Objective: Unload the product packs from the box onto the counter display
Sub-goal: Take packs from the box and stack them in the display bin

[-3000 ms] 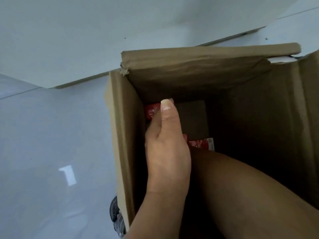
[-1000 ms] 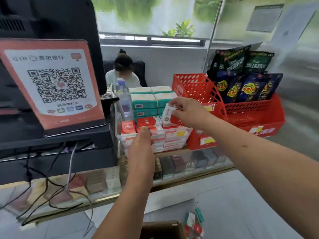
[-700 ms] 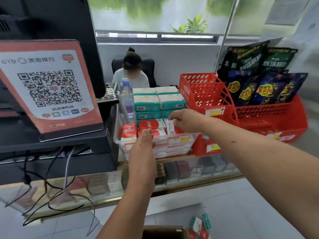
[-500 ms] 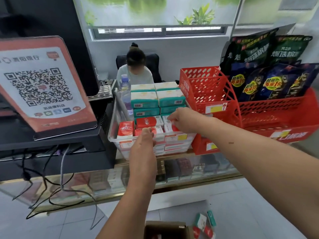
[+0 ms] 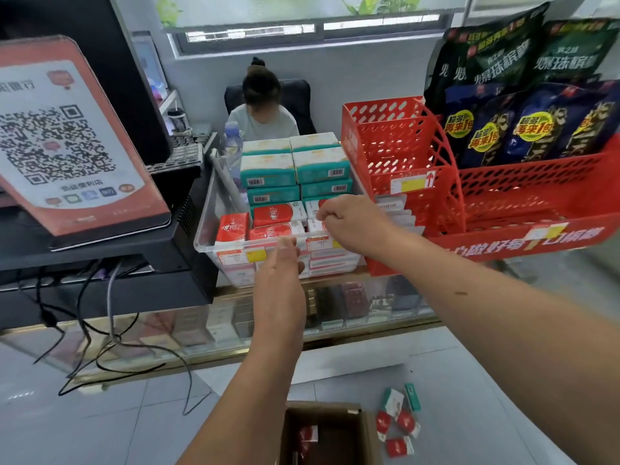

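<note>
On the counter [image 5: 385, 297], a clear bin [image 5: 208, 209] holds red packs [image 5: 278, 214]; more lie in the box [image 5: 365, 434] on the near floor. The left hand [image 5: 280, 280] is loose and empty at the bin's near rim. The right hand [image 5: 355, 226] curls over its right row, grip unclear. This looks like the placing step, and the next move calls for reaching down into the box.

Glass counter [image 5: 174, 330] carries clear bin [image 5: 208, 226]; red basket [image 5: 402, 146] just beside.

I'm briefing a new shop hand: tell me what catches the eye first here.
Red baskets at right jump out first, the outer one holding dark snack bags. At left leans a big orange QR-code sign. Between them sits a clear bin of red-and-white packs, with the cardboard box on the floor below.
</note>
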`<action>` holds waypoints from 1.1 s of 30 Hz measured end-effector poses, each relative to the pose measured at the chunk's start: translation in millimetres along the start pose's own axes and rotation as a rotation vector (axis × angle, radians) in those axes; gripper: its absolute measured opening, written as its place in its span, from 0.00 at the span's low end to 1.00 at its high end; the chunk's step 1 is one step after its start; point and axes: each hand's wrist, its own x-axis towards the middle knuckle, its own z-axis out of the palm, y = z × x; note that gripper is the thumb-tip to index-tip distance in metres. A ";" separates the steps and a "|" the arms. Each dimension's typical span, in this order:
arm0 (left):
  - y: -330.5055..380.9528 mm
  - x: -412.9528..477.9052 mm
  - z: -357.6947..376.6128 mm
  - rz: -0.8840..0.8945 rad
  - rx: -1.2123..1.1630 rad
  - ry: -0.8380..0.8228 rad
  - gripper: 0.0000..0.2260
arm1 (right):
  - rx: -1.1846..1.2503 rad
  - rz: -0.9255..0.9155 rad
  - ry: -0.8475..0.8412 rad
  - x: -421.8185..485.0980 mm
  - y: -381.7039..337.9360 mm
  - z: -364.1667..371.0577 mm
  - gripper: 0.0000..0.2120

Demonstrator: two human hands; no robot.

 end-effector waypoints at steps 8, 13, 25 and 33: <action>-49.8 -0.3 -34.1 -0.097 0.010 -0.141 0.15 | 0.119 0.108 0.388 -90.1 -6.3 54.0 0.10; -114.0 -4.2 -65.7 -0.257 0.148 -0.195 0.18 | 0.181 0.356 0.226 -149.3 -1.1 136.8 0.10; -311.8 -10.5 -109.8 -0.582 0.283 -0.107 0.15 | 0.261 0.766 -0.337 -249.7 110.0 371.9 0.16; -484.7 -2.3 -117.0 -0.638 0.365 -0.035 0.15 | 0.362 0.831 -0.488 -265.5 195.1 548.6 0.20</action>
